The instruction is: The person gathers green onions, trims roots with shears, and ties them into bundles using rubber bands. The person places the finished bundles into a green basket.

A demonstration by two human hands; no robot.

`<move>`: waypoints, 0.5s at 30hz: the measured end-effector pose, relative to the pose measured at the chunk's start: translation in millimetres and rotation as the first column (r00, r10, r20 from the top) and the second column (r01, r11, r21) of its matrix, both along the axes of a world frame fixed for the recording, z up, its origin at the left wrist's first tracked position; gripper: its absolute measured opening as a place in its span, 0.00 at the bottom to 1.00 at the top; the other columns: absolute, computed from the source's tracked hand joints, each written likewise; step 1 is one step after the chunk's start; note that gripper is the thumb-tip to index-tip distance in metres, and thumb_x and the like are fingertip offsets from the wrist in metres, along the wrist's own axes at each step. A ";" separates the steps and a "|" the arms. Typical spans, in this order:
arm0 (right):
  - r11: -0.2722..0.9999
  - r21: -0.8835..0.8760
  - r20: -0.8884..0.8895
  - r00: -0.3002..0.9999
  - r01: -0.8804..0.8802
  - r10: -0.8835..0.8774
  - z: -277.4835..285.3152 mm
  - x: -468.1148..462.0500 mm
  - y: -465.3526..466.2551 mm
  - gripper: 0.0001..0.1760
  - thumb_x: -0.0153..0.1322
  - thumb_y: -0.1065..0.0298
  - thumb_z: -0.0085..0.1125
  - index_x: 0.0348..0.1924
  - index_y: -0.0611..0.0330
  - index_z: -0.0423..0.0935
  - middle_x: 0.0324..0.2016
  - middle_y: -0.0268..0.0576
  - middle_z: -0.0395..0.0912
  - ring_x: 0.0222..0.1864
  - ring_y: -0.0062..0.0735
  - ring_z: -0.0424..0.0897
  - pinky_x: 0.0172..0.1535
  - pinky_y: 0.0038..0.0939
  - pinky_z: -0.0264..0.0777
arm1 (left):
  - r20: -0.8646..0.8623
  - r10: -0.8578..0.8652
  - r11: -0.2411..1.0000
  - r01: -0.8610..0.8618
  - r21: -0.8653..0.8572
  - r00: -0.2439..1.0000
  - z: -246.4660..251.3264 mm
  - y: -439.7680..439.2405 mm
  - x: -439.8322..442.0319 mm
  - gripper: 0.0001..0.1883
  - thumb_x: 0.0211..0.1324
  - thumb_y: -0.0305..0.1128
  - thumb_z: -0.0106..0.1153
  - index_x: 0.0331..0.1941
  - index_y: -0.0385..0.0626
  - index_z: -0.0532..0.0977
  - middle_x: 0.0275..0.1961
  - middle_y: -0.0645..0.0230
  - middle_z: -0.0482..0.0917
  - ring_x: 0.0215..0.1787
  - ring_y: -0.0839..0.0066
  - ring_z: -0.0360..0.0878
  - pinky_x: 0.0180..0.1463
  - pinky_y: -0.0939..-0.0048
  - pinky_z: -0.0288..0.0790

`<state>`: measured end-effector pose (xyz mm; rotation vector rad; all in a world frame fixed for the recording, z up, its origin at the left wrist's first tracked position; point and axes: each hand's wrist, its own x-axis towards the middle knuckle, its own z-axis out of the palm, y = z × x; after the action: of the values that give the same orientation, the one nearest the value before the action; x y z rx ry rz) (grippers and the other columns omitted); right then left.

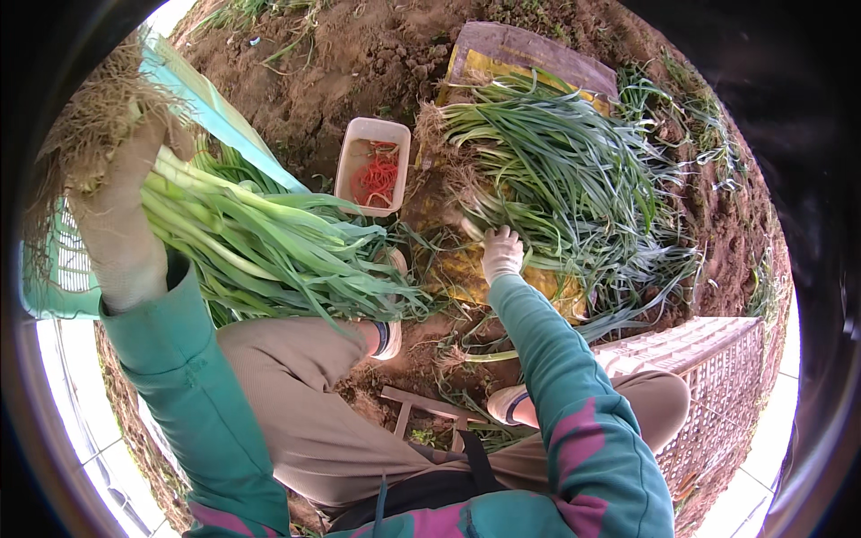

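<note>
My left hand [124, 195], in a pale knit glove, grips a thick bunch of leek-like greens [262, 235] just below their roots. The matted brown roots [101, 114] stick up past the hand, and the leaves trail to the right above my knee. My right hand [503, 250], also gloved, reaches to the lower left edge of a large pile of similar greens [572, 161]. Its fingers are bent over beside a blurred pale stem [472, 228]; whether they close on it is hidden. The pile lies with roots to the left and leaves to the right.
A whitish plastic tub [341, 168] holding red ties [378, 178] stands between the greens. Under the pile lies a yellow and purple sack [531, 44]. A teal plastic crate [60, 289] is at left, a pinkish lattice crate [713, 383] at right. A loose stalk [491, 357] lies near my feet.
</note>
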<state>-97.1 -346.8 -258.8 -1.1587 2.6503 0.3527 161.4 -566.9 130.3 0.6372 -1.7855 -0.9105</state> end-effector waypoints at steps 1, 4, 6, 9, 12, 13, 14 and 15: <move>0.998 0.052 0.037 0.999 -0.022 0.020 3.7 -0.8 2.7 0.24 0.66 0.62 0.62 0.54 0.56 0.69 0.48 0.47 0.72 0.50 0.43 0.75 0.51 0.42 0.69 | -0.048 -0.075 0.997 0.075 0.002 0.996 -0.4 -2.0 -0.3 0.09 0.56 0.27 0.62 0.40 0.37 0.77 0.34 0.64 0.79 0.36 0.74 0.78 0.43 0.74 0.72; 0.989 0.134 0.095 0.994 -0.061 0.048 19.0 -1.6 10.6 0.26 0.67 0.59 0.59 0.55 0.58 0.67 0.48 0.48 0.72 0.50 0.45 0.75 0.54 0.44 0.66 | -0.048 -0.076 0.994 0.072 -0.081 0.996 -3.0 -4.9 3.8 0.16 0.54 0.24 0.63 0.47 0.40 0.73 0.40 0.65 0.78 0.37 0.74 0.77 0.39 0.70 0.74; 0.999 0.046 0.128 0.992 -0.010 0.004 34.6 -8.5 21.4 0.27 0.67 0.58 0.58 0.57 0.58 0.65 0.48 0.48 0.72 0.50 0.46 0.75 0.54 0.46 0.65 | -0.035 -0.106 0.993 0.104 -0.056 0.994 -4.7 -5.1 2.6 0.18 0.55 0.24 0.62 0.51 0.41 0.71 0.44 0.63 0.78 0.42 0.72 0.78 0.39 0.67 0.75; 0.992 -0.074 0.139 0.984 -0.099 0.109 64.3 -35.5 41.3 0.27 0.68 0.57 0.55 0.56 0.58 0.63 0.47 0.52 0.72 0.48 0.50 0.76 0.51 0.48 0.67 | -0.013 -0.119 0.993 0.119 -0.014 0.993 -4.2 -1.4 -10.0 0.21 0.56 0.27 0.62 0.54 0.39 0.69 0.47 0.60 0.78 0.46 0.69 0.78 0.43 0.66 0.76; 0.886 -0.462 0.069 0.998 0.037 -0.006 102.5 -71.6 59.3 0.19 0.69 0.61 0.54 0.50 0.57 0.67 0.42 0.56 0.74 0.39 0.58 0.77 0.44 0.52 0.71 | -0.405 -0.247 0.960 0.280 0.023 0.880 -2.6 6.1 -33.2 0.24 0.52 0.25 0.64 0.54 0.38 0.69 0.45 0.60 0.78 0.39 0.71 0.76 0.37 0.69 0.73; 0.885 -0.446 0.191 0.980 0.134 -0.052 117.4 -80.3 60.7 0.17 0.69 0.64 0.55 0.48 0.59 0.67 0.39 0.55 0.74 0.37 0.58 0.77 0.43 0.50 0.72 | -0.412 -0.280 0.947 0.320 0.030 0.867 -1.5 9.8 -38.1 0.26 0.51 0.24 0.66 0.54 0.39 0.69 0.46 0.60 0.78 0.37 0.72 0.77 0.34 0.71 0.73; 0.789 -0.613 0.112 0.993 0.045 0.030 135.6 -87.0 61.6 0.16 0.69 0.64 0.55 0.47 0.59 0.67 0.36 0.54 0.75 0.34 0.58 0.77 0.40 0.50 0.72 | -0.372 -0.289 0.951 0.309 -0.007 0.882 -1.2 14.2 -42.8 0.27 0.49 0.24 0.68 0.55 0.39 0.70 0.46 0.60 0.79 0.36 0.72 0.77 0.31 0.72 0.74; 0.725 -0.688 0.072 0.997 0.031 0.026 156.7 -90.6 61.5 0.15 0.69 0.64 0.55 0.47 0.59 0.67 0.33 0.54 0.75 0.31 0.58 0.77 0.37 0.50 0.72 | -0.427 -0.343 0.916 0.399 0.046 0.837 -0.7 18.5 -47.1 0.29 0.47 0.24 0.69 0.55 0.40 0.70 0.46 0.61 0.79 0.34 0.73 0.77 0.29 0.73 0.74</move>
<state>-187.8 -285.3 -102.1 -1.2993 2.7734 -0.7527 114.2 -548.4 129.7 0.1489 -1.4905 -1.3313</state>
